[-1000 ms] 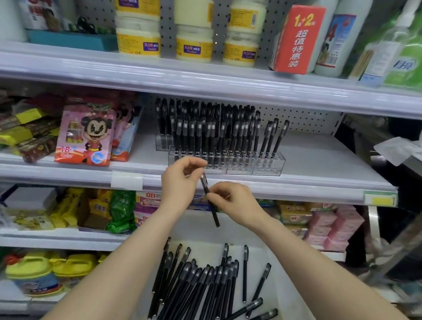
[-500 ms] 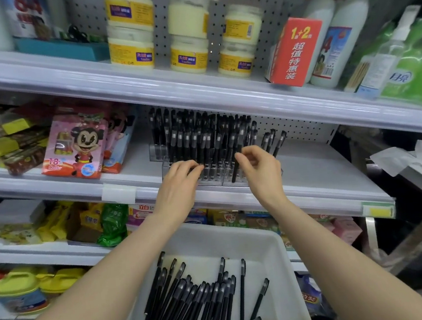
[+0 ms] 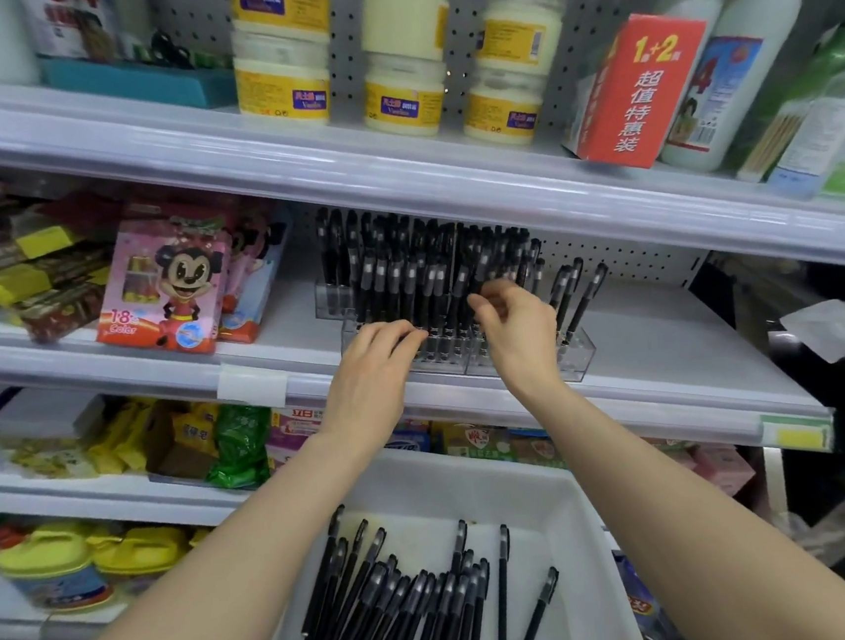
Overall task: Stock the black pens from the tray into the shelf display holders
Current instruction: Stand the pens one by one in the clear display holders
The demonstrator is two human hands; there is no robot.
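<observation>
A white tray (image 3: 567, 502) at the bottom holds several loose black pens (image 3: 412, 615). On the middle shelf stand clear display holders (image 3: 578, 356), packed with upright black pens (image 3: 405, 270); the right end has a few slanted pens and free slots. My right hand (image 3: 519, 331) reaches into the middle of the front holder, and its fingertips pinch a black pen (image 3: 480, 268) standing among the others. My left hand (image 3: 374, 371) lies just left of it, its straight fingers touching the front row of pens and holding nothing.
Pink crayon packs (image 3: 164, 288) stand left of the holders. The upper shelf edge (image 3: 395, 167) hangs close above the pen tops and carries jars (image 3: 404, 94) and a red box (image 3: 638, 87). Snack packs fill the lower shelf (image 3: 117, 493). Crumpled white paper (image 3: 839, 331) lies at the right.
Both hands rose from above the tray to the holders. The pen held between both hands a second ago now stands in the holder in my right fingertips; my left hand has let go.
</observation>
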